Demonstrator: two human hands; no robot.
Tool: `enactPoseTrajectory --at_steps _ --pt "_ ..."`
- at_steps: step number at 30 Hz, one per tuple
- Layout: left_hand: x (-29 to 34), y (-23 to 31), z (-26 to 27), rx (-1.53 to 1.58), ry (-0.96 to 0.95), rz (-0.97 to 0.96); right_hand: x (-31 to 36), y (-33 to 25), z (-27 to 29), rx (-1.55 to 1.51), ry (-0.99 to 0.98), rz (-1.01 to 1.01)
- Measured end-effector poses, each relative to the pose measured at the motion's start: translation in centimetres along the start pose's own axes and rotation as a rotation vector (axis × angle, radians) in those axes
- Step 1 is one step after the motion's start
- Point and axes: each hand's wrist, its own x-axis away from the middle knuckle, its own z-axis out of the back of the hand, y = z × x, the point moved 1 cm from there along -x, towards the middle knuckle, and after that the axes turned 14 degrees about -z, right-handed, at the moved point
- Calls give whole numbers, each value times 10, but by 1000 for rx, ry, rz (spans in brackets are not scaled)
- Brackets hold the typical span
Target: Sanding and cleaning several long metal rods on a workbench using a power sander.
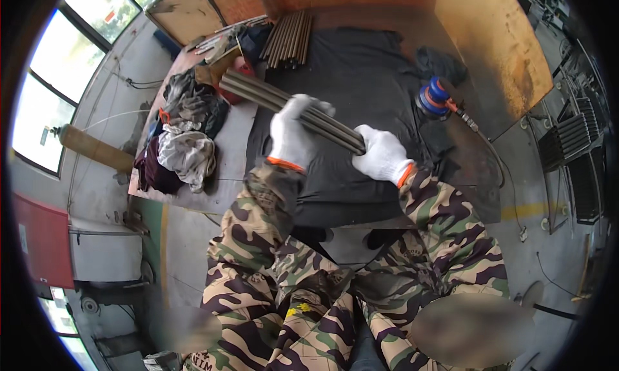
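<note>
A small bundle of grey metal rods [252,92] slants over the bench, its far end up to the left. My left hand [293,129], in a white glove with an orange cuff, is wrapped round the bundle near its middle. At the lower right end, my right hand [382,154], gloved the same way, closes on the rods. Beneath both hands a black cloth [361,68] covers the bench. A stack of similar brownish rods [288,39] lies at the back, left of centre.
A heap of rags [187,148] lies on the bench's left. A blue sander [436,97] with a hose rests at the right. Wooden boards [493,39] wall the back and right. A gas cylinder [97,148] is at the left; racks of dark bars [570,134] stand far right.
</note>
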Motion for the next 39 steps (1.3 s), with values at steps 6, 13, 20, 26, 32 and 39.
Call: enactPoseTrajectory --at_steps 6,13,20,26,32,39 --pt "-54 34 158 -151 158 -109 -13 38 14 431 -69 22" --pt "-22 19 157 -1120 -21 -384 -49 51 17 535 -22 165" --pt "-16 7 156 -1785 -842 -984 -56 56 19 563 -63 210" --pt "4 13 150 -1924 -886 -828 -30 82 -6 556 145 366" --pt "11 18 158 -1952 -977 -746 -20 83 -12 566 143 408" --pt "3 25 154 -1973 -1046 -610 -32 90 -17 620 150 392"
